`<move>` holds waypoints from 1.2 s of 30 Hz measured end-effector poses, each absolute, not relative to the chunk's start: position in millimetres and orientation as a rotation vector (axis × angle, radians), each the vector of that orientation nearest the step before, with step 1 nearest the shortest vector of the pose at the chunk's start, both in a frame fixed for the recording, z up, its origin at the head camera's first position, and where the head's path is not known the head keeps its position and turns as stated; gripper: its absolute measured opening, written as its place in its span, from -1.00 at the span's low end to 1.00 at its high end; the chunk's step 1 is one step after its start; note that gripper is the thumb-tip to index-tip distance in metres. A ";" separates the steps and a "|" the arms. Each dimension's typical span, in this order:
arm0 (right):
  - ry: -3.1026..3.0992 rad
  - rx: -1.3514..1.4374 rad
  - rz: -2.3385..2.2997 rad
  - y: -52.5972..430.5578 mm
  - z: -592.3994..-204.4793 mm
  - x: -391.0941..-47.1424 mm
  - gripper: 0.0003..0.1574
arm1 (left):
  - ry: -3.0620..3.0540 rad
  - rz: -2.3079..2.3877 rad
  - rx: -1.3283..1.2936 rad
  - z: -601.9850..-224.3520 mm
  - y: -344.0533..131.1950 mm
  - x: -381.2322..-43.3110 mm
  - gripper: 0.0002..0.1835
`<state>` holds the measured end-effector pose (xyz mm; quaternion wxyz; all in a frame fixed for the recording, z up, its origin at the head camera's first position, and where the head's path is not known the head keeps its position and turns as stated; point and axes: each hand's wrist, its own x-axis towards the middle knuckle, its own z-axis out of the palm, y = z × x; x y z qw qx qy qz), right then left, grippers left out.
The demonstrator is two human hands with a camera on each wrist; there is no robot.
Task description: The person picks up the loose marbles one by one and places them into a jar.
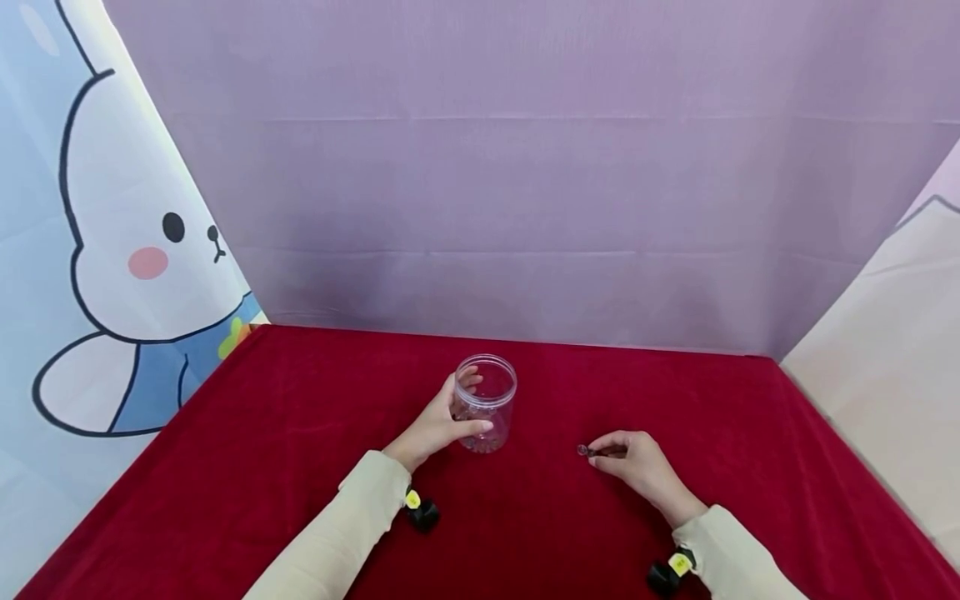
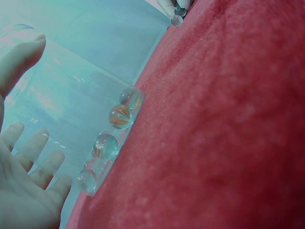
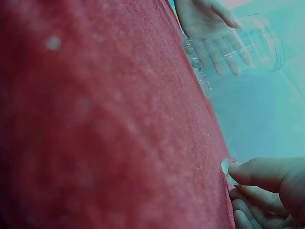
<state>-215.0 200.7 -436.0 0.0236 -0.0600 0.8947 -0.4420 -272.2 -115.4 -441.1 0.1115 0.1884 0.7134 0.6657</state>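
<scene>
My left hand (image 1: 438,427) grips a clear jar (image 1: 497,417) with an open top, thumb on the near side and fingers behind it. The jar stands upright on the red cloth. Several glass marbles (image 2: 121,117) lie at its bottom, some with orange swirls inside. To the right of the jar, my right hand (image 1: 640,467) is low over the cloth, its thumb and fingers pinching small glass marbles. One clear marble (image 2: 177,20) shows at the fingertips, with a darker marble (image 2: 180,11) right behind it. The other fingers are curled under in the right wrist view.
Red cloth (image 1: 300,475) covers the whole table. A plain purple curtain (image 1: 525,183) hangs along the back edge. Printed cloth with a cartoon rabbit (image 1: 150,225) bounds the left side, and a pale cloth (image 1: 892,333) the right.
</scene>
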 end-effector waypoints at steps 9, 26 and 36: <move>2.714 -0.132 -1.430 201.5 -433.6 -213.1 -0.79 | 2.119 1.953 0.563 -439.3 -115.5 -268.5 -0.07; 2.699 -0.073 -1.444 200.0 -426.6 -209.9 -0.78 | 2.100 1.966 0.549 -438.6 -117.2 -265.9 -0.07; 2.720 -0.055 -1.427 201.1 -427.2 -212.9 -0.79 | 2.112 1.968 0.564 -437.8 -115.6 -267.1 -0.08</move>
